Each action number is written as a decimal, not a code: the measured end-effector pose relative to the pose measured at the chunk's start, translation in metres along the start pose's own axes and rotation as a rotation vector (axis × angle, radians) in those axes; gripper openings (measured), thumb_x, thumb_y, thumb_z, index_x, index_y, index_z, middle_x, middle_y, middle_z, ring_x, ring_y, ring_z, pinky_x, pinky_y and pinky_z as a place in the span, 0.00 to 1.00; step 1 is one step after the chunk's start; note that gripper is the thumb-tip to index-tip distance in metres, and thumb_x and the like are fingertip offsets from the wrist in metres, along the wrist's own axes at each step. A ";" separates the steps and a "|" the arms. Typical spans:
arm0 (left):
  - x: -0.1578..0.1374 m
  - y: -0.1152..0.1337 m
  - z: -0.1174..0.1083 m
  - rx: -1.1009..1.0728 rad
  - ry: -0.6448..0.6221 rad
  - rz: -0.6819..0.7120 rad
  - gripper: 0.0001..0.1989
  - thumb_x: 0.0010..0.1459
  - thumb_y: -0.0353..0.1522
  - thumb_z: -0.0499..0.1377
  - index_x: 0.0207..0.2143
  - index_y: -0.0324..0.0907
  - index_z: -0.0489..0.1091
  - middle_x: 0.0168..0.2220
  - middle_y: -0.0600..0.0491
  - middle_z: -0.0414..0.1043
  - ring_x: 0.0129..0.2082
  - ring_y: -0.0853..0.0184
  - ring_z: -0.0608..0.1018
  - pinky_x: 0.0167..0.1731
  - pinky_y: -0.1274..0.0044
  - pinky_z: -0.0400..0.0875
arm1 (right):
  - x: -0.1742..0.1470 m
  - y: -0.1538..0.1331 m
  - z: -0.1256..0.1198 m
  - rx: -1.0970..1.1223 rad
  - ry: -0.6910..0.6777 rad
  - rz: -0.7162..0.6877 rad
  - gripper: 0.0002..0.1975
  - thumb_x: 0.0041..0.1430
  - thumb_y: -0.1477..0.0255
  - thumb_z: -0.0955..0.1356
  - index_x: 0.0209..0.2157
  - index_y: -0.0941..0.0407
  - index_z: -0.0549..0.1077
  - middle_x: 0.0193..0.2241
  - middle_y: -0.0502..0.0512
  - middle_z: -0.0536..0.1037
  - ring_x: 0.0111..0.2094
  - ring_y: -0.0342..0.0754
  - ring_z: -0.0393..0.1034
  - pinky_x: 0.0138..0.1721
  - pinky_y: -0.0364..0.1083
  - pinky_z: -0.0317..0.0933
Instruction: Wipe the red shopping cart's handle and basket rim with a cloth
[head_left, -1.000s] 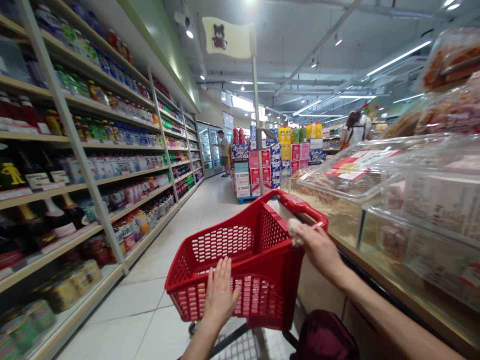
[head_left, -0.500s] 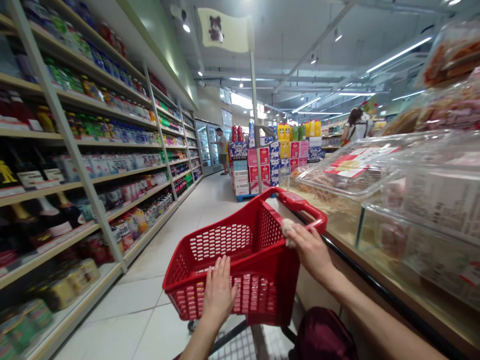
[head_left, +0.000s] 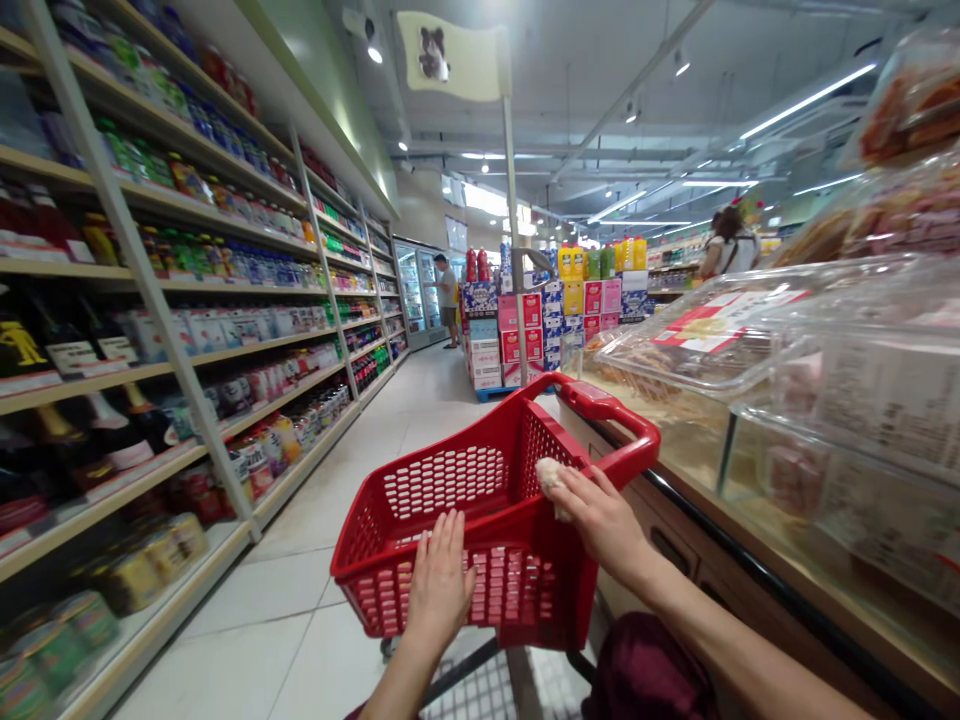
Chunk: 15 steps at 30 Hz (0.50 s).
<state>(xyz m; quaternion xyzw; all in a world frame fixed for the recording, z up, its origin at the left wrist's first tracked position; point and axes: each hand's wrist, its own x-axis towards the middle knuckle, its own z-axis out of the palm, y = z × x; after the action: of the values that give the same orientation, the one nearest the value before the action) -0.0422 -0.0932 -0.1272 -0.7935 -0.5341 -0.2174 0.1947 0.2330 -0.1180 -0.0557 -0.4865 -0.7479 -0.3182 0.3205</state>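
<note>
Both my forearms are bare, no sleeves reaching the wrists. My left hand (head_left: pixel 439 585) and right hand (head_left: pixel 600 515) carry no rings or watch that I can make out. Something dark maroon sits below, perhaps my clothing.

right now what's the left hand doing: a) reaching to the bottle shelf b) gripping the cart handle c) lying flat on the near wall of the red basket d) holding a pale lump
c: the left hand lies open on the near wall of the red basket, while the right hand holds the pale lump.
</note>
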 end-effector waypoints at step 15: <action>0.010 -0.037 -0.001 -0.049 -0.082 -0.170 0.23 0.51 0.31 0.48 0.51 0.35 0.59 0.50 0.44 0.65 0.50 0.60 0.65 0.53 0.63 0.53 | 0.041 0.081 0.051 -0.056 -0.013 0.188 0.17 0.51 0.81 0.58 0.42 0.60 0.70 0.45 0.63 0.71 0.47 0.52 0.64 0.47 0.52 0.56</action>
<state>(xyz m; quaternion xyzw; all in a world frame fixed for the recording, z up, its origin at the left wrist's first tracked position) -0.0732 -0.0735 -0.1182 -0.7579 -0.6018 -0.2133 0.1342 0.2867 -0.0296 -0.0403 -0.5653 -0.6917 -0.3045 0.3304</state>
